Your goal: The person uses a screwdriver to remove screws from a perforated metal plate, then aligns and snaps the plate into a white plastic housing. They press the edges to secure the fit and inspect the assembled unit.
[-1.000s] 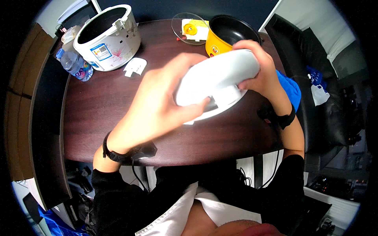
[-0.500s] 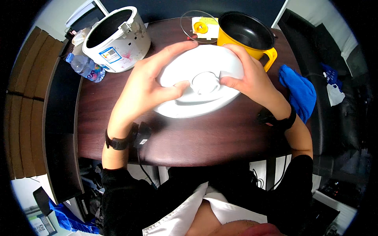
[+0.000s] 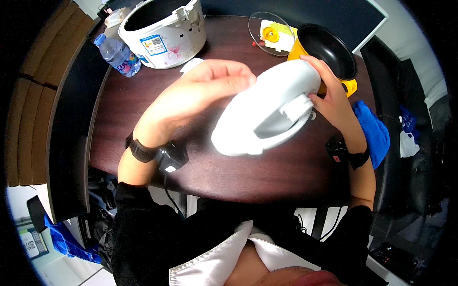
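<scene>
A white rice cooker lid [image 3: 262,112] with a raised round part is held tilted above the table. My right hand [image 3: 329,95] grips its right end, fingers over the far edge and thumb near the raised part. My left hand [image 3: 205,88] is beside the lid's upper left edge, fingers curled and thumb tip pressed to the forefinger. Whether something small is between those fingertips I cannot make out. A small white piece [image 3: 192,66] shows behind the left hand, partly hidden. Past it stands the white flowered rice cooker body [image 3: 167,40], its top uncovered.
At the far left stands a water bottle [image 3: 118,56]. A glass lid with a yellow knob [image 3: 271,34] lies at the back, beside a yellow pot [image 3: 298,47] with a black inside. A blue cloth [image 3: 372,133] hangs at the right edge of the dark wood table [image 3: 214,178].
My left hand has come off the lid's face and closed its fingers. The right hand has swung the lid into a steeper tilt, its left end now lower. The view has shifted slightly.
</scene>
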A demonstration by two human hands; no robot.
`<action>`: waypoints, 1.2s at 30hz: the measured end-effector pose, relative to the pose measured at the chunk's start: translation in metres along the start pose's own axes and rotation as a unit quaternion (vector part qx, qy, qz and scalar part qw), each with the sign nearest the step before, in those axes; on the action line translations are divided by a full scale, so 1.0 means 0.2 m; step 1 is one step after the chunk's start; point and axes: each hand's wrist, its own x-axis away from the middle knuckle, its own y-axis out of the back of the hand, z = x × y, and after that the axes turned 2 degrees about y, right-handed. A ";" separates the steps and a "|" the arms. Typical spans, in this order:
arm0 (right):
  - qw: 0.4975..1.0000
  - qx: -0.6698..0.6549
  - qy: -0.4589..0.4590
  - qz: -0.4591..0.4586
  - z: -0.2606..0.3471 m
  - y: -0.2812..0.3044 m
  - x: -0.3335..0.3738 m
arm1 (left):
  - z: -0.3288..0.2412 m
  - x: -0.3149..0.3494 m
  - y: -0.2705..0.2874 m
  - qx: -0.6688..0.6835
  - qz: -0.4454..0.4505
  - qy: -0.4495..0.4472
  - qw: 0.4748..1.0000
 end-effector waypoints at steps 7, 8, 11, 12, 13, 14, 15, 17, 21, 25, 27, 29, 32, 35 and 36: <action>0.993 -0.015 -0.036 -0.109 0.08 -0.01 0.09 | 0.06 -0.01 -0.07 0.050 0.060 -0.041 0.996; 0.985 -0.110 -0.068 -0.117 0.12 -0.01 0.11 | 0.08 -0.01 -0.07 0.055 0.059 -0.043 0.996; 0.973 -0.196 -0.076 -0.099 0.18 -0.07 0.13 | 0.10 -0.01 -0.11 0.079 0.070 -0.048 0.993; 0.980 -0.162 -0.059 -0.098 0.21 -0.09 0.12 | 0.10 -0.01 -0.13 0.093 0.083 -0.051 0.991; 0.986 -0.128 -0.039 -0.098 0.24 -0.11 0.09 | 0.10 -0.01 -0.13 0.105 0.096 -0.054 0.988; 0.991 -0.095 -0.020 -0.097 0.27 -0.12 0.08 | 0.11 0.00 -0.13 0.106 0.093 -0.047 0.989; 0.988 -0.113 -0.015 -0.103 0.27 -0.13 0.07 | 0.12 0.00 -0.13 0.107 0.090 -0.041 0.989; 0.975 -0.172 -0.106 -0.094 0.26 -0.12 0.08 | 0.13 -0.01 -0.13 0.113 0.091 -0.034 0.989; 0.976 -0.166 -0.100 -0.102 0.20 -0.14 0.11 | 0.13 -0.04 -0.11 0.118 0.121 -0.041 0.985; 0.969 -0.205 -0.094 -0.100 0.18 -0.15 0.12 | 0.20 -0.06 -0.10 0.103 0.131 -0.047 0.985; 0.969 -0.206 -0.088 -0.104 0.18 -0.16 0.12 | 0.23 -0.06 -0.12 0.139 0.096 -0.058 0.984; 0.970 -0.201 -0.094 -0.098 0.18 -0.15 0.12 | 0.23 -0.06 -0.15 0.167 0.070 -0.059 0.982; 0.966 -0.219 -0.089 -0.106 0.18 -0.16 0.12 | 0.22 -0.06 -0.16 0.184 0.065 -0.060 0.979; 0.965 -0.227 -0.068 -0.111 0.18 -0.18 0.12 | 0.26 -0.06 -0.12 0.186 0.080 -0.073 0.977; 0.966 -0.226 -0.059 -0.111 0.17 -0.18 0.12 | 0.26 -0.06 -0.13 0.187 0.068 -0.073 0.977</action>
